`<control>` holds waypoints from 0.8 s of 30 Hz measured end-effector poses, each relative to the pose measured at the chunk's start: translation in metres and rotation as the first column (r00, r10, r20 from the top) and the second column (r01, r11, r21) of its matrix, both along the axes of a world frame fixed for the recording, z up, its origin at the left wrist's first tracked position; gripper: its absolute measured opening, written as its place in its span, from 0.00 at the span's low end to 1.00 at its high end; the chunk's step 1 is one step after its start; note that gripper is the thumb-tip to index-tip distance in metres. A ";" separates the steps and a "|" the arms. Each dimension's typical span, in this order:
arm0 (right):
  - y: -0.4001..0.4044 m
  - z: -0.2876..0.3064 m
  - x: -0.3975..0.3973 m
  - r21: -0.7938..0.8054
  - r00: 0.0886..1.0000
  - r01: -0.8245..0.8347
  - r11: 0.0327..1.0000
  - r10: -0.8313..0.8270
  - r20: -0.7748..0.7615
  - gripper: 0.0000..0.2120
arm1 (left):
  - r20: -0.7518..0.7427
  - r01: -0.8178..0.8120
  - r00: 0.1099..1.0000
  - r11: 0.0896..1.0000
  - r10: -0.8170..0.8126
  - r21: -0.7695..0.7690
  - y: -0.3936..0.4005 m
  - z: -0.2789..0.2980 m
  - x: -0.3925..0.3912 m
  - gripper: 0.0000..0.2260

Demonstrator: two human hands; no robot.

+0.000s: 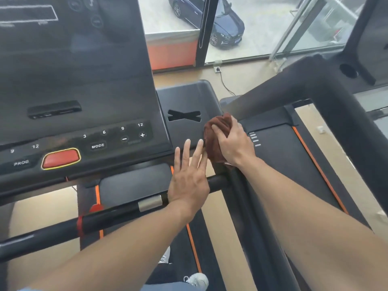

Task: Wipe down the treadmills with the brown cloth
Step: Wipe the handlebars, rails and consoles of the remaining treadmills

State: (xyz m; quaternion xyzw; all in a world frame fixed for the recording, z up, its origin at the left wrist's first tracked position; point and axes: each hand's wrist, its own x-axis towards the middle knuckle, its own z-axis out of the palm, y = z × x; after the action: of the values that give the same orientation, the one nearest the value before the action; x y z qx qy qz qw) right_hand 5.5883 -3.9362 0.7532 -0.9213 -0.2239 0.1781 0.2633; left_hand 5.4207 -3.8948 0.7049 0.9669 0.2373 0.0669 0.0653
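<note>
The brown cloth (pixel 216 133) is bunched at the right edge of the near treadmill's black console (pixel 84 80), on top of the right side handrail (pixel 249 206). My right hand (pixel 233 141) grips the cloth from above, fingers curled round it. My left hand (pixel 189 177) hovers just left of the cloth with fingers straight and spread, over the front crossbar (pixel 117 211). A second treadmill (pixel 294 164) stands to the right.
The console has a red stop button (pixel 60 158), MODE and number keys, and a tray with an X-shaped slot (pixel 184 115). A thick black upright (pixel 327 106) of the neighbouring treadmill rises at the right. Windows ahead show a parked car. My shoes are visible below.
</note>
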 end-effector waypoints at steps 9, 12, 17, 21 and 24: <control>0.102 -0.001 0.036 -0.092 0.988 0.100 0.991 -0.088 0.127 0.35 | 0.068 0.003 0.998 1.000 -0.004 0.016 0.000 -0.004 -0.002 0.20; 0.114 -0.001 0.043 -0.096 0.988 0.103 0.990 -0.091 0.123 0.36 | 0.085 -0.006 0.996 1.000 0.003 0.028 0.000 -0.006 -0.002 0.19; 0.093 0.005 0.047 -0.172 0.999 0.006 0.985 0.003 0.051 0.40 | 0.095 -0.020 0.995 0.999 0.016 0.038 0.001 -0.004 0.000 0.14; 0.037 0.008 0.033 -0.141 0.993 -0.051 0.989 0.035 -0.115 0.44 | 0.105 -0.023 0.994 0.999 0.020 0.027 0.001 -0.002 -0.001 0.09; -0.012 0.009 0.012 -0.119 0.978 -0.096 0.988 0.071 -0.198 0.44 | 0.121 -0.039 0.992 0.999 0.037 0.007 0.000 -0.004 -0.002 0.12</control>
State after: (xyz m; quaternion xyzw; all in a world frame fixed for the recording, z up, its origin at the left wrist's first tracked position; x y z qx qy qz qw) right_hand 5.6003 -3.9485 0.7618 -0.9044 -0.2239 0.2916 0.2165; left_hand 5.4187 -3.8948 0.7009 0.9567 0.2509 0.1278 0.0739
